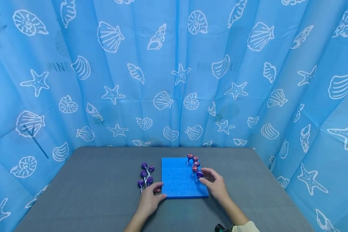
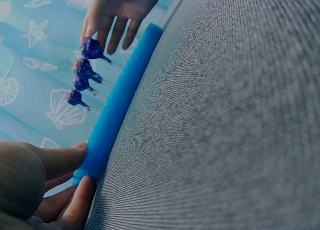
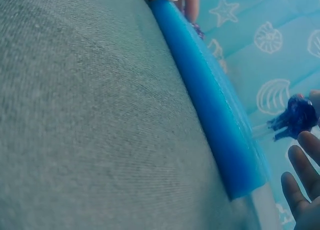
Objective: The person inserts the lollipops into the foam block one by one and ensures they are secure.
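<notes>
Purple pop over the foam's right edge, right grip pinching it

From my end: its stick points down to the foam; depth, I can't tell. Left grip pinches the foam's near left corner. A shallow or slanted stick could, I judge, let the pop lean or drop once let go; a hard push might skid the foam if my left grip slackens. Four red pops stand crowded just beyond; a stray finger could knock one. Five loose pops, purple, lie on the bench left of the foam, my left grip beside them, partly in the way
</notes>
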Available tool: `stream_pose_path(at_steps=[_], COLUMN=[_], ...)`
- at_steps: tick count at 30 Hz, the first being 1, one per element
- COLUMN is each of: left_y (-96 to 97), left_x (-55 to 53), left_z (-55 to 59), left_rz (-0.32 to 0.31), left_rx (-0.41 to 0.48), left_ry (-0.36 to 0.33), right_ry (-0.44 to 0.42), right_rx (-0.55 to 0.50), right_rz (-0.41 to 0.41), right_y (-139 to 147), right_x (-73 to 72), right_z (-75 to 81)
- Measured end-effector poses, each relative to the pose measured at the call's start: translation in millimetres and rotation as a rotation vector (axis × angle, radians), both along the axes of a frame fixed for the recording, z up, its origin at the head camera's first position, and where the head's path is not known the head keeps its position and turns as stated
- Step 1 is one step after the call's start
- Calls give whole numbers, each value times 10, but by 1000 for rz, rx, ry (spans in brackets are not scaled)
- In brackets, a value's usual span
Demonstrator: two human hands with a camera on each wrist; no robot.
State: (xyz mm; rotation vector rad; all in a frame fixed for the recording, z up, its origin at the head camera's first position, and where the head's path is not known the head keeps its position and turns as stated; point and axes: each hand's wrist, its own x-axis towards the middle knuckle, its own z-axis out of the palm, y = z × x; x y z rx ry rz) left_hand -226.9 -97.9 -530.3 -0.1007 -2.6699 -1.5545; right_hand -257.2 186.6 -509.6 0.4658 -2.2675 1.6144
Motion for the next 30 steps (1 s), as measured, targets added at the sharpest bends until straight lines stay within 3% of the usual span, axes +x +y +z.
stream_pose_path(at_steps=[5, 8, 15, 19, 24, 30], left_y=[4, 2, -4, -2, 0, 1], left_x=[9, 12, 2, -1, -8, 6], left_z=[2, 3, 0, 0, 3, -15], left_rz=[5, 4, 4, -4, -3, -2], left_rx=[-4, -4, 1, 4, 3, 6], left_ry=[7, 8, 2, -9, 2, -1], right_ry=[6, -35, -248, -385, -433, -383], right_rx=[-80, -144, -251, -262, -146, 61], right_rz=[0, -2, -64, -76, -60, -39], right_y=[74, 105, 141, 167, 182, 178], right_x=[14, 1, -109, -189, -233, -172], right_z=[-48, -68, -73, -65, -75, -132])
